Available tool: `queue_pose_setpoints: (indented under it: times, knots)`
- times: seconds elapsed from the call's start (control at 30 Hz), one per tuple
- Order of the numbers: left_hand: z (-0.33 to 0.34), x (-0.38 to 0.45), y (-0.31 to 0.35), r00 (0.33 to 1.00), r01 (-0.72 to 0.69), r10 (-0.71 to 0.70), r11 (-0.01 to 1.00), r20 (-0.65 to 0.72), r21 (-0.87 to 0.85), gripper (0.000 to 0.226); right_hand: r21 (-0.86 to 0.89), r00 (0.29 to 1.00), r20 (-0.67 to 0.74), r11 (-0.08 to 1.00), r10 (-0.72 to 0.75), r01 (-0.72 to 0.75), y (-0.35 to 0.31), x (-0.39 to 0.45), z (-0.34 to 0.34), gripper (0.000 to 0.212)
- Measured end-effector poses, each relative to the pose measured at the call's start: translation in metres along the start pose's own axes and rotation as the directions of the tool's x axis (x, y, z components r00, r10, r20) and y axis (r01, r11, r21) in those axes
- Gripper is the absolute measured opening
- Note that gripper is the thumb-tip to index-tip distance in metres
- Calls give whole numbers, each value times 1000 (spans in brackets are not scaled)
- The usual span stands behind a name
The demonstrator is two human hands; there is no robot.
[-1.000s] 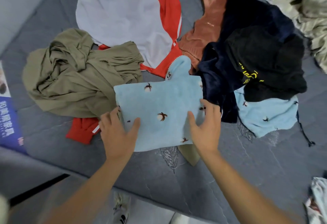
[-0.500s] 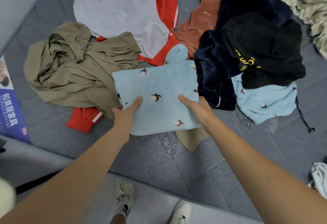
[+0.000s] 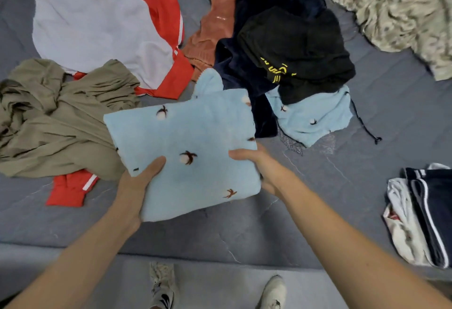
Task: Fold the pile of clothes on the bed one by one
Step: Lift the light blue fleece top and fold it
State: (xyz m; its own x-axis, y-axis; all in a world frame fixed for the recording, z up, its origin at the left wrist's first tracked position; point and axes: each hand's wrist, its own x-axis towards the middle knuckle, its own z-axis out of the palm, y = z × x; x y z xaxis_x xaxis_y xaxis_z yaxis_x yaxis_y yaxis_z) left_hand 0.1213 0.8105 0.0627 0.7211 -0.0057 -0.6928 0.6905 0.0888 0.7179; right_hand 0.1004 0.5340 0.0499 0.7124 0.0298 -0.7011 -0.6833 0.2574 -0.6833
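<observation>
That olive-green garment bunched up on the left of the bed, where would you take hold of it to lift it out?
Probably the bunched ridge of folds on top of the olive-green garment, coming down from above. Its folds stand up there, easy to pinch. Its near edge lies over a red garment, and its right edge sits behind the folded blue piece, so a side approach might snag either.

One head-worn camera looks forward and steeply down, close over the bed (image 3: pixel 367 118) (wide-angle, edges bowed), both forearms reaching in from the bottom edge.
</observation>
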Motion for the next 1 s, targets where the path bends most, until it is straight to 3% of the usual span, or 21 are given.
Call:
queue_pose_setpoints:
  times: [0.1,0.27,0.5,0.57,0.67,0.77,0.87,0.93,1.0]
  knots:
    - [41,-29,-23,998,-41,39,998,50,53,49,39,999,-53,999,2,1,18,-37,-45,45]
    - [134,-49,-92,991,15,-38,985,131,174,54,88,977,-211,996,9,10,63,-101,-149,42]
    - [253,-70,-184,978,28,-77,969,193,247,47,90,870,-493,994,-5,56,127,-158,-269,26]
    - [276,-77,-203,977,22,-77,964,198,264,50,-13,823,-563,996,-76,83,140,-169,-290,26]
    - [302,-91,-224,982,-9,-47,954,181,298,47,-232,713,-673,972,-194,46,167,-183,-305,55]
    - [325,-100,-231,986,-58,-7,920,164,387,37,-614,577,-647,789,-498,-7,183,-193,-304,77]
    - [337,-97,-230,992,-128,102,798,76,589,67,-846,505,-529,471,-682,-250,173,-191,-303,78]
    - [340,-95,-225,944,-230,329,585,31,778,81,-916,545,-400,307,-737,-257,163,-184,-303,71]
    - [344,-97,-219,832,-367,530,303,165,879,87,-958,592,-288,233,-753,-169,157,-171,-302,58]
